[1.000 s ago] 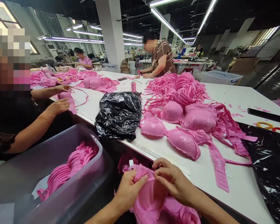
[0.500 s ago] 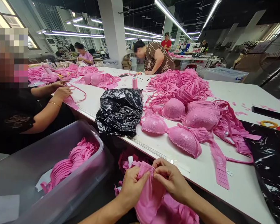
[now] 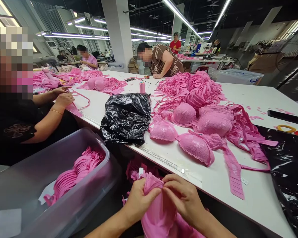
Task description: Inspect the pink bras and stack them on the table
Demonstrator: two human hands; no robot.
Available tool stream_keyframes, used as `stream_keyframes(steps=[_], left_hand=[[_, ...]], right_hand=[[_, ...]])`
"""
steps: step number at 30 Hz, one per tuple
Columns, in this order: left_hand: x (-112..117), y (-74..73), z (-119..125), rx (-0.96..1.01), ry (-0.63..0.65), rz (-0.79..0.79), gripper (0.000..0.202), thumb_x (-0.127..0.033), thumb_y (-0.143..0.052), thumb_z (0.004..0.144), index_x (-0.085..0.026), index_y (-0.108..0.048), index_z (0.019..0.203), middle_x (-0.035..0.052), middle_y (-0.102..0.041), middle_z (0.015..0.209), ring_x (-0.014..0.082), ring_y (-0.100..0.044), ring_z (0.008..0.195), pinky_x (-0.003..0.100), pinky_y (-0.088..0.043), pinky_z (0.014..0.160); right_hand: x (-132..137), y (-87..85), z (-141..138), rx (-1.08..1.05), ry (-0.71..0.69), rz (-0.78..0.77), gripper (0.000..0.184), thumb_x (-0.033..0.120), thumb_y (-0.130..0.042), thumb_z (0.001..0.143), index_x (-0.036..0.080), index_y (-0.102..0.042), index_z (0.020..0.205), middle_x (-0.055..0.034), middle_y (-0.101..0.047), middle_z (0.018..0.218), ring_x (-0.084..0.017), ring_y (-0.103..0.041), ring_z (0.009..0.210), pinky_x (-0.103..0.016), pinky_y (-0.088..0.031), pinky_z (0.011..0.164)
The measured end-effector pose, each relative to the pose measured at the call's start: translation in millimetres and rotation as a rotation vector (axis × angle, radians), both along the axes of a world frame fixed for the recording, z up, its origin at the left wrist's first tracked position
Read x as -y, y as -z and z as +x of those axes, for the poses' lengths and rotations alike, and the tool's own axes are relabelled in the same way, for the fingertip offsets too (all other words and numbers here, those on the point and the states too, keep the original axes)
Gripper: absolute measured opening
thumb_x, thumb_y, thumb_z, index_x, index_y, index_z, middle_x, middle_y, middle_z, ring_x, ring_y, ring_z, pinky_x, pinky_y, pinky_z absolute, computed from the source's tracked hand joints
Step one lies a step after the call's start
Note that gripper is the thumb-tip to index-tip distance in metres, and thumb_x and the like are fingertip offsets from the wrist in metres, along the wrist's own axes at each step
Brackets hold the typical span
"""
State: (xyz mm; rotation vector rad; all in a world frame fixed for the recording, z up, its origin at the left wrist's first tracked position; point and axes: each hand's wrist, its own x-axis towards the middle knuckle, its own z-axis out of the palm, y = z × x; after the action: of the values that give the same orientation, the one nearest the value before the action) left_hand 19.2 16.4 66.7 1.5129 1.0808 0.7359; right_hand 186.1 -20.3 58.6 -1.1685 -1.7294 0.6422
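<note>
Below the table's near edge, my left hand (image 3: 138,202) and my right hand (image 3: 184,198) both pinch the top edge of a pink bra (image 3: 156,215) held in my lap. The fingers of both hands are closed on its fabric, thumbs close together. More pink fabric (image 3: 136,167) lies bunched under it. On the white table (image 3: 253,195) just beyond my hands lies a row of pink bras (image 3: 196,147) in front of a large pile of pink bras (image 3: 188,94).
A crumpled black plastic bag (image 3: 126,117) lies left of the pile; another black sheet (image 3: 288,165) covers the table's right end. A grey bin (image 3: 64,205) with stacked pink pieces stands at my left. A person (image 3: 27,125) sits left; others work further back.
My hands stay on the pink bra, shifting slightly lower and closer together. The person at the far side has bent further over the table.
</note>
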Motion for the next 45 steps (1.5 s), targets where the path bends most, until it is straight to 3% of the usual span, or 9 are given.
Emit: stream_keyframes(steps=[10,16,21,26,30,36,39,42,45], left_hand=[[-7.6,-4.1,-7.6,0.371,0.073,-0.376,0.035,-0.038,-0.075,0.065,-0.013,-0.067,0.088,0.0056,-0.065,0.082,0.0202,-0.061,0.082,0.028,-0.047,0.075],[-7.3,-1.0,-7.3,0.474,-0.108,-0.499,0.031,-0.036,-0.079,0.061,-0.011,-0.068,0.076,0.0037,-0.065,0.071,0.0161,-0.061,0.068,0.027,-0.049,0.069],[-9.2,-1.7,-9.0,0.411,-0.142,-0.368,0.03,-0.036,-0.077,0.064,-0.009,-0.07,0.075,0.0066,-0.068,0.072,0.0185,-0.062,0.07,0.028,-0.049,0.07],[-13.7,-1.7,-11.4,0.195,-0.201,-0.211,0.031,-0.041,-0.069,0.07,-0.01,-0.071,0.067,0.006,-0.069,0.072,0.019,-0.061,0.07,0.026,-0.049,0.065],[-12.5,-2.4,-8.9,0.137,-0.054,-0.073,0.025,-0.035,-0.066,0.074,-0.014,-0.075,0.083,0.0078,-0.071,0.086,0.0222,-0.062,0.085,0.029,-0.049,0.08],[-10.3,2.9,-12.1,0.126,-0.06,-0.188,0.03,-0.036,-0.071,0.068,-0.012,-0.072,0.087,0.0078,-0.071,0.087,0.0231,-0.063,0.087,0.029,-0.05,0.079],[-14.6,6.2,-21.1,0.1,-0.171,-0.176,0.031,-0.041,-0.07,0.069,-0.011,-0.07,0.077,0.0053,-0.069,0.076,0.0196,-0.062,0.075,0.026,-0.05,0.07],[-16.8,6.7,-25.4,0.081,-0.298,-0.08,0.029,-0.041,-0.071,0.068,-0.012,-0.068,0.071,0.0026,-0.067,0.07,0.0157,-0.058,0.067,0.023,-0.049,0.065],[-14.3,6.1,-22.5,0.103,-0.331,-0.031,0.027,-0.038,-0.073,0.067,-0.013,-0.069,0.074,0.0029,-0.067,0.073,0.0167,-0.059,0.071,0.024,-0.049,0.069]], right_hand=[[-11.4,-14.3,-1.2,-0.124,-0.045,-0.37,0.01,0.018,-0.054,0.08,0.018,-0.063,0.084,-0.0035,-0.068,0.079,-0.018,-0.062,0.073,-0.028,-0.048,0.068],[-15.3,-24.8,3.0,-0.148,-0.112,-0.426,0.018,0.014,-0.054,0.075,0.019,-0.063,0.089,-0.0027,-0.068,0.089,-0.019,-0.06,0.083,-0.029,-0.045,0.075],[-19.1,-12.3,-0.9,-0.234,-0.117,-0.554,0.008,0.02,-0.063,0.069,0.016,-0.06,0.074,0.0026,-0.055,0.067,-0.012,-0.047,0.063,-0.023,-0.037,0.058],[-21.0,2.3,-8.3,-0.429,-0.094,-0.605,0.032,0.042,-0.058,0.076,0.016,-0.048,0.06,0.0053,-0.039,0.058,-0.009,-0.033,0.054,-0.022,-0.027,0.051],[-21.4,3.3,-14.7,-0.387,-0.044,-0.506,0.028,0.041,-0.059,0.077,0.015,-0.056,0.068,0.0034,-0.046,0.062,-0.01,-0.038,0.058,-0.023,-0.031,0.055],[-30.4,8.0,-12.8,-0.426,0.101,-0.486,0.043,0.046,-0.055,0.078,0.018,-0.043,0.049,0.0061,-0.034,0.049,-0.008,-0.032,0.048,-0.023,-0.029,0.048],[-28.1,6.1,1.0,-0.504,0.034,-0.524,0.029,0.046,-0.062,0.074,0.017,-0.061,0.074,-0.0007,-0.058,0.072,-0.014,-0.053,0.068,-0.025,-0.043,0.062],[-14.7,4.5,5.2,-0.6,-0.004,-0.606,0.052,0.042,-0.071,0.066,0.019,-0.057,0.111,-0.009,-0.06,0.108,-0.022,-0.056,0.097,-0.033,-0.046,0.079],[-0.2,6.5,-6.5,-0.511,0.017,-0.575,0.06,0.032,-0.078,0.056,0.02,-0.057,0.111,-0.0063,-0.06,0.106,-0.022,-0.055,0.093,-0.032,-0.043,0.081]])
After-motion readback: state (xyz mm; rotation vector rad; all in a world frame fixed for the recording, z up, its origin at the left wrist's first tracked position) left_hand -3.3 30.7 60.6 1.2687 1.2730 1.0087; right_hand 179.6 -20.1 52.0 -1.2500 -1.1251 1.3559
